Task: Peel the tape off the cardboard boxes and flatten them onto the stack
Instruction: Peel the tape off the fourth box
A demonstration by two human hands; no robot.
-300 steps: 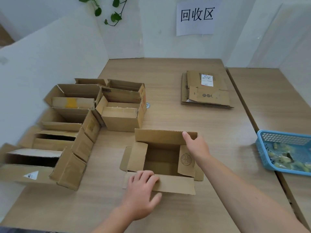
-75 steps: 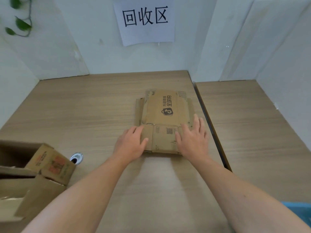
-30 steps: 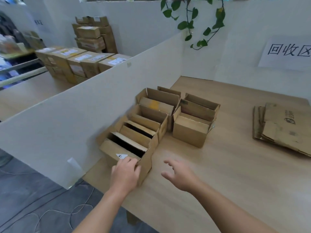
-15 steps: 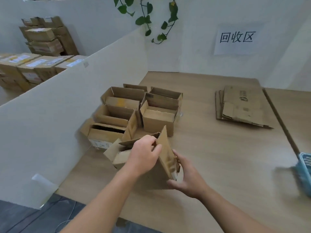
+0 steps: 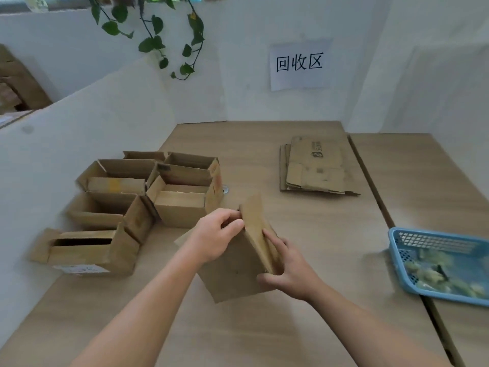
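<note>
Since half a second before, the cardboard box (image 5: 235,271) had come away from the row on the left and was held tilted over the table (image 5: 291,329), nearer its middle, with a plain brown face turned toward the camera. The left hand (image 5: 215,235) gripped its upper edge, fingers curled over the top and thumb on the near face. The right hand (image 5: 291,272) held the box's right side, fingers laid along that side and thumb pressed against the lower corner. Whether the bottom corner touched the table could not be told, and no tape could be made out on the faces in view.

To the left, the other open boxes (image 5: 182,205) stood in a cluster against the white partition (image 5: 79,133), the nearest one bearing a white label. The stack of flattened boxes (image 5: 315,168) lay well apart at the far right of the table, below the paper sign (image 5: 299,63) on the wall. A blue basket (image 5: 434,233) with blurred pale contents sat at the right edge, across the seam to the next tabletop. A green plant (image 5: 158,43) trailed down from above the partition.
</note>
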